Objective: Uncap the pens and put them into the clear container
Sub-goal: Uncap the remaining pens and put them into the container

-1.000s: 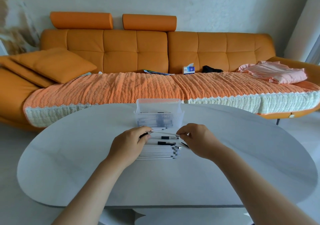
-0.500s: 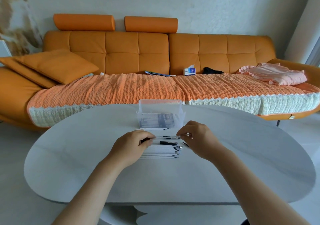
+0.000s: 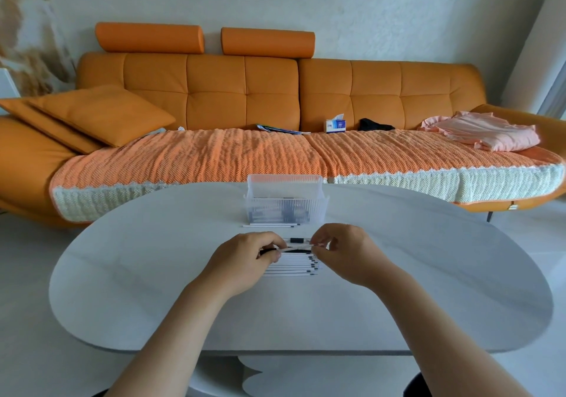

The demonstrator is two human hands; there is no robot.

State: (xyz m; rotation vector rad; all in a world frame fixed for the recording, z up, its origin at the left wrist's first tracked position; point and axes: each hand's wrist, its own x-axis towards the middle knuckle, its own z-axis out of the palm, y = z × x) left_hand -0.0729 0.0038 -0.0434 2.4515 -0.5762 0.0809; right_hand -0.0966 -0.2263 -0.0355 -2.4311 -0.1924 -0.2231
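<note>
This is a living room in a home. A long orange sofa (image 3: 214, 90) with tufted back panels and two roll headrests (image 3: 150, 37) stands along a pale textured wall (image 3: 337, 4). Its seat is covered by an orange knit throw (image 3: 214, 157) with a cream border. On the sofa lie loose orange cushions (image 3: 101, 115), a tissue box (image 3: 334, 125), a magazine (image 3: 275, 128) and a heap of pink clothes (image 3: 484, 131). A white oval desk (image 3: 137, 274) stands in front on a light floor (image 3: 24, 274).

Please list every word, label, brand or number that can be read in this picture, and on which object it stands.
None can be read.
Tissue box on the sofa: blue label, too blurred.
Booklet on the sofa: print too small.
Pens and clear container: no text visible.
</note>
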